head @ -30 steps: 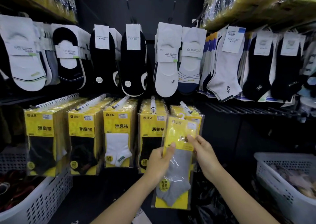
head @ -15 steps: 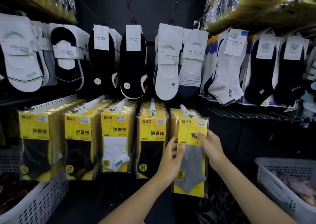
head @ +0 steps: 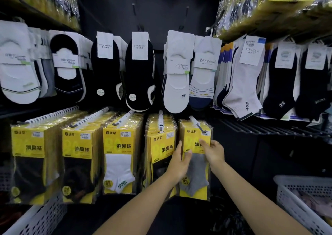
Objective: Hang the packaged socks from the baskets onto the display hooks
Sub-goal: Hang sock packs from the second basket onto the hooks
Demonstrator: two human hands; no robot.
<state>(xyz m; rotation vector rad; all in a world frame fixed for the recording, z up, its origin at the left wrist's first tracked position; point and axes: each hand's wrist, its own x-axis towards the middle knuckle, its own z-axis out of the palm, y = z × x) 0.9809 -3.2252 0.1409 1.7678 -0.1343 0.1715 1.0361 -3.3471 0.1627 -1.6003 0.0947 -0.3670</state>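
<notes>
Grey sock pack [head: 195, 164] on the rightmost lower hook [head: 197, 126], both hands on it.
The pack hangs at centre-right of the frame, the hook tip showing in front of its yellow header. Left hand [head: 179, 161] pinches the pack's left edge, thumb on the front, fingers behind. Right hand [head: 213, 152] pinches the right edge at the header card. Yellow black-sock pack [head: 161, 150] hangs just beside it to the left. White basket [head: 305, 197] at lower right.
</notes>
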